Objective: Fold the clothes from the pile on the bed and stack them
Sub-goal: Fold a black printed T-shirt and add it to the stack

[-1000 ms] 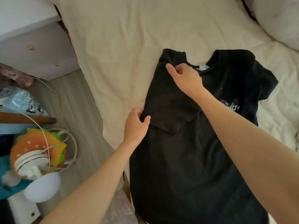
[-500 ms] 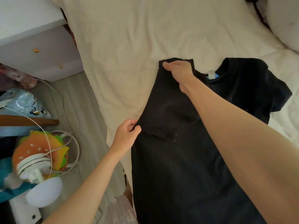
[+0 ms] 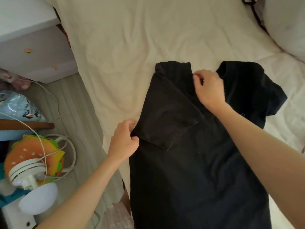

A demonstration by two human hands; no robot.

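One black T-shirt point(image 3: 206, 162) lay flat on the bed point(image 3: 132, 47), its left sleeve already folded in; the right side remained. My right hand point(image 3: 209, 87) pinched the collar fold, my left hand point(image 3: 124, 142) its edge.

right hand: the right hand point(image 3: 208, 87) is sliding away from the outer corner of the folded shoulder on the black t-shirt point(image 3: 189, 162), where it was half a second ago, and is now pinching the cloth at the inner edge of that fold, just beside the collar opening.
left hand: the left hand point(image 3: 124, 142) is keeping its pinch on the t-shirt's side edge at the folded sleeve, its thumb now lying on top of the cloth.
folded sleeve: the folded sleeve point(image 3: 171, 116) is lying flatter across the t-shirt's chest.
collar label: it is now going out of sight behind the right hand.
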